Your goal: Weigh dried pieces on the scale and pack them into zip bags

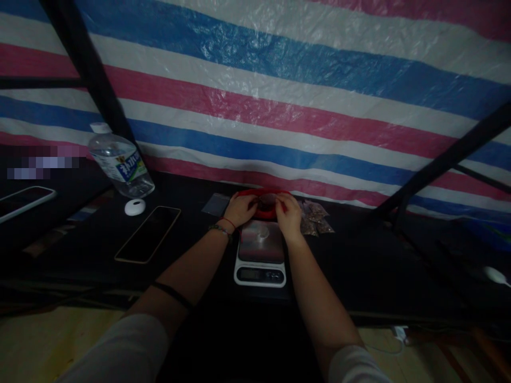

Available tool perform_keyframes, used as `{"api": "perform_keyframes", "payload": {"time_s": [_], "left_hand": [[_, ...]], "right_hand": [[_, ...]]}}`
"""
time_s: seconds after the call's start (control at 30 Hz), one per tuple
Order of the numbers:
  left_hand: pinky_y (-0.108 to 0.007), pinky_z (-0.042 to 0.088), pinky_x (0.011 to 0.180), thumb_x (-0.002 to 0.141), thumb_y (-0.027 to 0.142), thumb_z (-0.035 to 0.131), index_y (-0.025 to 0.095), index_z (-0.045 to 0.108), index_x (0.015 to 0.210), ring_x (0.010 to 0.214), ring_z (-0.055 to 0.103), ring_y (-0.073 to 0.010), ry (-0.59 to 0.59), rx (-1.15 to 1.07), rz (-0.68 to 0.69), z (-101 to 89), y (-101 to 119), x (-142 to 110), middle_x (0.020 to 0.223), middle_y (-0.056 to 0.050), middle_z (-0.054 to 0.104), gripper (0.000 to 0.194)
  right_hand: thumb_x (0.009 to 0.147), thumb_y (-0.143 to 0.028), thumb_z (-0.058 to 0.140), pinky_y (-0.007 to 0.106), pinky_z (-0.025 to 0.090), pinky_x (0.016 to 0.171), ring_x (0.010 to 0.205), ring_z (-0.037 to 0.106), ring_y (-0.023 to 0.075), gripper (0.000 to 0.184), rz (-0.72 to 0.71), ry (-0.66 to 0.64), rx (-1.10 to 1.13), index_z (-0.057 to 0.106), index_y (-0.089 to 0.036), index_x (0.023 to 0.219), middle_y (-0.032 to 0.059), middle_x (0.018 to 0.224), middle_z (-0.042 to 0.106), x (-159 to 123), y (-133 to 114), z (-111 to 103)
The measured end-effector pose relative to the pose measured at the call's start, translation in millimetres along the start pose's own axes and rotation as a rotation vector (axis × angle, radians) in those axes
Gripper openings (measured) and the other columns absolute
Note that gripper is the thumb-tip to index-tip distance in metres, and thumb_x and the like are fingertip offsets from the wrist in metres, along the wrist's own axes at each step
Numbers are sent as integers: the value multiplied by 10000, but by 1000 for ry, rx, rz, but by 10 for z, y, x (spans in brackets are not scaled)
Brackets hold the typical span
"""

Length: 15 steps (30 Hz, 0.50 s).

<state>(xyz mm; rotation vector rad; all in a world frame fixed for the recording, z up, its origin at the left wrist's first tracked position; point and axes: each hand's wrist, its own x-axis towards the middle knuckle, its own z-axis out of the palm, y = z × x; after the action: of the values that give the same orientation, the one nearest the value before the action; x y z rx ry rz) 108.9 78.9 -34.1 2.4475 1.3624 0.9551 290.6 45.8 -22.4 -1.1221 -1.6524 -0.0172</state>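
Note:
My left hand [242, 209] and my right hand [289, 213] are at the far end of a white kitchen scale [261, 254], fingers pinched. Between them is what looks like a small clear plastic bag [267, 200], held over a red container or bag [263, 192]; dim light blurs its details. A clear shiny item [262, 233] lies on the scale's metal plate. Right of my right hand lie several small clear bags with brownish contents [317, 219]. Flat clear bags [216, 204] lie left of my left hand.
A dark phone [148, 234], a white earbud case [134, 207] and a clear plastic bottle [122, 162] stand or lie to the left on the black table [351, 276]. Another phone [26, 201] is farther left. Black metal bars [451, 162] slant before a striped plastic sheet [279, 101].

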Motion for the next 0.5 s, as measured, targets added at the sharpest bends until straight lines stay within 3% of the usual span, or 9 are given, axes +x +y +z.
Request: {"api": "perform_keyframes", "payload": {"time_s": [0.17,0.37,0.5], "left_hand": [[-422,378,1000,839,275,519,210,614,1111,1028,599,-231,45,-48,32,12,-23,12,1091,-62,676,296],[-401,423,970,783,316,626,189,599,1131,1076,571,-242,151,-157,98,27,-53,30,1151,-87,637,372],[-373,458,909,817,304,583,179,624,983,976,599,-219,196,-226,96,43,-76,25,1014,-73,664,212]], "right_hand": [[843,-189,504,359,471,934,991,618,187,213,26,-47,14,702,-203,919,72,1020,689,17,-19,-13],[844,-263,520,328,492,833,865,641,186,206,132,54,84,701,-198,920,58,914,712,18,-22,-39],[814,-314,553,322,497,806,829,640,181,218,270,100,240,690,-180,918,54,894,709,19,11,1]]}}
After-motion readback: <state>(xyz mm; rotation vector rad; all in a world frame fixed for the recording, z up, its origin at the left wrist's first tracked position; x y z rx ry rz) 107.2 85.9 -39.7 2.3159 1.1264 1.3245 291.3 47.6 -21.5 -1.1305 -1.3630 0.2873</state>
